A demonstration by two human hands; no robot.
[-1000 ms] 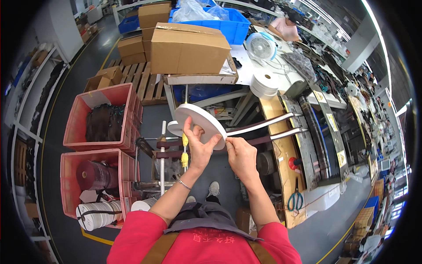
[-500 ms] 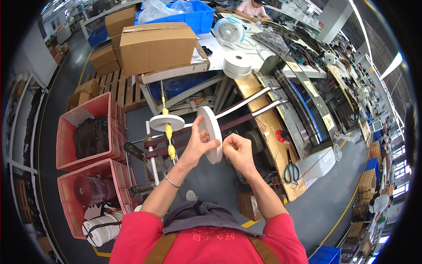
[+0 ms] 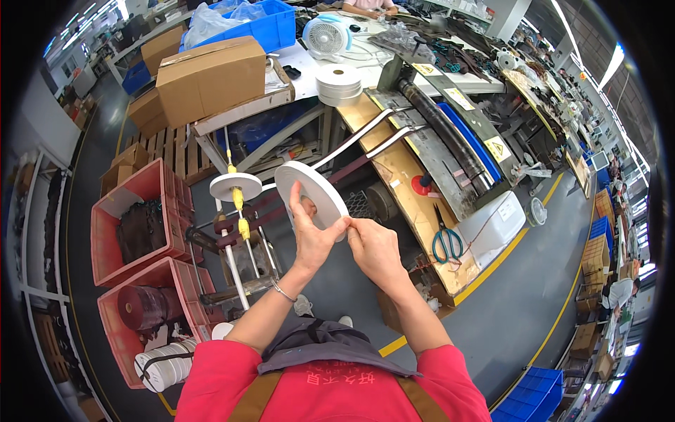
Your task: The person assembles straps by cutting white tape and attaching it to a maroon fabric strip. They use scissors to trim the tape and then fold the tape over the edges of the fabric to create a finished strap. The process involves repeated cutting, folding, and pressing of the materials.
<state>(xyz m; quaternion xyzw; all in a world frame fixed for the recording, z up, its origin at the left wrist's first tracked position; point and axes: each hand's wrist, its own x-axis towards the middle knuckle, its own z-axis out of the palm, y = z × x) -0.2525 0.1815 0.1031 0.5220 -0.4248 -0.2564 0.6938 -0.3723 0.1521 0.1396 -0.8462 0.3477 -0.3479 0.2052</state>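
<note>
A flat white roll of narrow tape is held up in front of me, tilted with one broad face toward me. My left hand grips it, fingers spread across the face at the centre hole and thumb at the lower right rim. My right hand is closed in a pinch against that rim, touching the left thumb. What its fingertips hold is too small to make out. Left of the roll, another white roll sits on a rod with yellow wrapping.
Two white strips run into a roller machine on the right. Teal-handled scissors lie on its wooden board. Red crates stand at left, cartons behind. A person sits at the far table.
The roll has turned to show more of its broad face. My right hand has come in against its rim, meeting my left thumb. The surroundings have shifted leftward in view.
</note>
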